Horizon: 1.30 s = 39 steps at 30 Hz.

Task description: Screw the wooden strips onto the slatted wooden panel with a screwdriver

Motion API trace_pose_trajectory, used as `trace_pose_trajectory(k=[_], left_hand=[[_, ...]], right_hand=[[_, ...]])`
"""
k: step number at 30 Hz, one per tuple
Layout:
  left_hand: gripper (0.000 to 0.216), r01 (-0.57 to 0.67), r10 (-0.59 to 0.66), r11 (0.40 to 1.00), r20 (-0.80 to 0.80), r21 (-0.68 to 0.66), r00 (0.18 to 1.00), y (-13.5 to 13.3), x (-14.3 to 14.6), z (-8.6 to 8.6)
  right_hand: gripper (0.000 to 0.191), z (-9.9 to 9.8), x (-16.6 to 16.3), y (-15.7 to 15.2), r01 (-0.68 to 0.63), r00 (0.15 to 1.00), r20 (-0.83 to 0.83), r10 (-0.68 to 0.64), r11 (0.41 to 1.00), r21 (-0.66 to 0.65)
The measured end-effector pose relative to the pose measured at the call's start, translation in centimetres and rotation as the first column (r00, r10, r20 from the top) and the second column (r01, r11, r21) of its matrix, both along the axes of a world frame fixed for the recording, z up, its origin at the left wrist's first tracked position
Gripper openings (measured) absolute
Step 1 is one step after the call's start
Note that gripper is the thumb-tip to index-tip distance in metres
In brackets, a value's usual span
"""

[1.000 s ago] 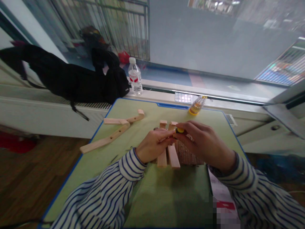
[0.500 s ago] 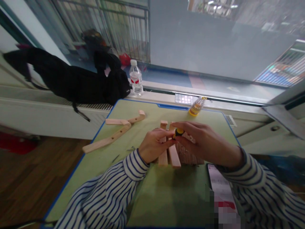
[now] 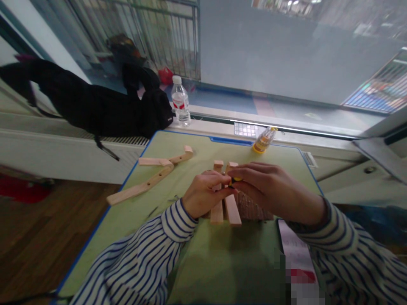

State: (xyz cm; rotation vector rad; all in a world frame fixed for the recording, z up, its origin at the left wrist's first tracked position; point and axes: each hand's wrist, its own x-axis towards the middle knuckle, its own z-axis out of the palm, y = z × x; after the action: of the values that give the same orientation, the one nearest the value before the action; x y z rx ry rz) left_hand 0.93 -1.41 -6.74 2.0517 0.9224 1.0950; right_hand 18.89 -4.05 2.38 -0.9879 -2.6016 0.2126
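Observation:
My right hand [image 3: 273, 186] is closed around a screwdriver [image 3: 235, 179] with a short yellow-and-black handle. Meeting it at its front end, my left hand [image 3: 200, 195] is closed in a pinch; what lies between its fingertips is hidden. Beneath both hands two pale wooden bars [image 3: 233, 212] lie side by side, pointing towards me. They rest by a brown ridged wooden piece [image 3: 254, 208], partly covered by my right hand. To the left are two bent wooden pieces with holes, one nearer [image 3: 133, 192] and one farther [image 3: 152, 161].
Small dark metal parts [image 3: 153, 212] lie left of my left hand on the green table [image 3: 197, 262]. A phone [image 3: 294, 241] sits near my right forearm. At the back stand a yellow-capped bottle [image 3: 263, 140], a water bottle [image 3: 180, 101] and a black bag [image 3: 108, 108].
My right hand's fingers have turned over the screwdriver, so less of its yellow end shows. The left hand keeps its pinch. The view has shifted slightly.

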Motion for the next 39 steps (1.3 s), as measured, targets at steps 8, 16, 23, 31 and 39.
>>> trace_pose_trajectory(k=[8,16,23,31,39], left_hand=[[0.017,0.13,-0.13,0.991,-0.047,-0.007,0.99,0.4,-0.3,-0.2],[0.017,0.176,-0.176,0.984,0.006,0.001,0.984,0.7,-0.2,-0.6],[0.018,0.021,-0.023,0.998,0.05,0.052,0.998,0.3,0.0,-0.9],[0.019,-0.003,0.0,0.996,0.024,0.094,1.0,0.3,0.2,-1.1],[0.022,-0.105,0.1,0.984,0.038,0.143,0.994,0.0,0.3,-1.1]], right_hand=[[0.031,-0.9,-0.1,-0.2,0.081,0.996,-0.045,-0.078,0.994,0.072],[0.023,-1.3,-0.8,-0.3,0.183,0.982,-0.053,-0.18,0.981,0.058],[0.028,-0.9,-0.5,-0.1,0.132,0.991,-0.041,-0.131,0.991,0.033],[0.033,0.8,0.5,0.4,0.006,0.999,0.036,-0.003,0.997,-0.082],[0.028,1.1,0.3,0.6,-0.017,0.996,0.089,0.026,0.995,-0.103]])
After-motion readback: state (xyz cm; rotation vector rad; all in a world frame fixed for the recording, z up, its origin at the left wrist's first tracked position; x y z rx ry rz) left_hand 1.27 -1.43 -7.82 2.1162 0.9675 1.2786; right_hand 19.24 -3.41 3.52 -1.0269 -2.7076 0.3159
